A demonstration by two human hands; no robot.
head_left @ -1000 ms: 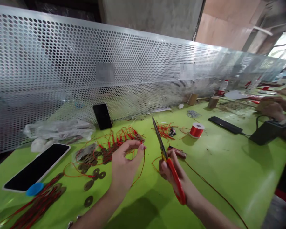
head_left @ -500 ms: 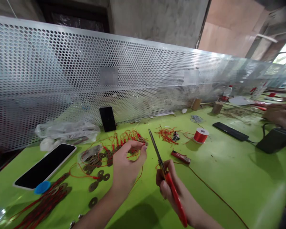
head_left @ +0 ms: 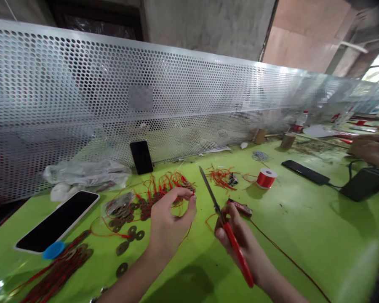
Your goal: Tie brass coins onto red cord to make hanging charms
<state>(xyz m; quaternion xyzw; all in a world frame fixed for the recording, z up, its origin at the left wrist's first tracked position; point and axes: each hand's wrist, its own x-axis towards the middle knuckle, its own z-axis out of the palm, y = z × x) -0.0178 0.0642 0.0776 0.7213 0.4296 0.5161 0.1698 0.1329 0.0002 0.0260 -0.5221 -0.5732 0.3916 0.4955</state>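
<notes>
Left hand [head_left: 168, 221] fingers pinch red cord [head_left: 186, 229] taut; right hand [head_left: 236, 240] grips closed scissors [head_left: 222, 221], which should cut just beyond that pinch.

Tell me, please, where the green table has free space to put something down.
Free: the table between the red spool and the black box, right of the scissors. Crowded: the coins and phone beside the left hand.
</notes>
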